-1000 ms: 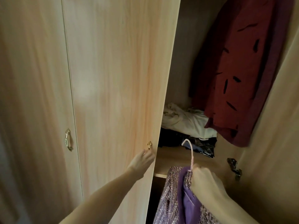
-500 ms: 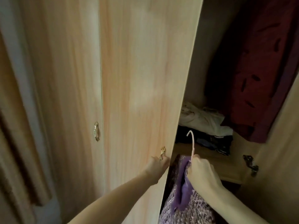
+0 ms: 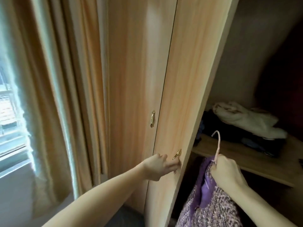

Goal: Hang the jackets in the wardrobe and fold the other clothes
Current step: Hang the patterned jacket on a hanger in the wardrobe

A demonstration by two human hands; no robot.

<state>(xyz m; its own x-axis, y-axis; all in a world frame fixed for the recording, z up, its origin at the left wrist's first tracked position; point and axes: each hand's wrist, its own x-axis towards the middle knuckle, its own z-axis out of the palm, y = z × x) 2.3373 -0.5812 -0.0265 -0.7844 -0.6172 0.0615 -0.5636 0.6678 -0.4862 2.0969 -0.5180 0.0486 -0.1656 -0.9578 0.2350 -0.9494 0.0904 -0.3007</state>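
- left hand [image 3: 158, 167] is at the small gold handle [image 3: 177, 154] on the pale wood wardrobe door [image 3: 188, 95], fingers curled around it from below, thumb sticking up loose
- right hand [image 3: 225, 172] is wrapped tight around the neck of a pink hanger [image 3: 217, 145], with the purple tweed jacket [image 3: 211, 207] hanging under it, low and just outside the opening
- wooden shelf [image 3: 237, 158] inside holds a crumpled white garment [image 3: 246, 118] on top of dark clothes
- risks imo: door isn't open very wide, so the jacket could snag on its edge going in. No rail in view either, so hooking it means reaching up blind, and the jacket might slide off the hanger
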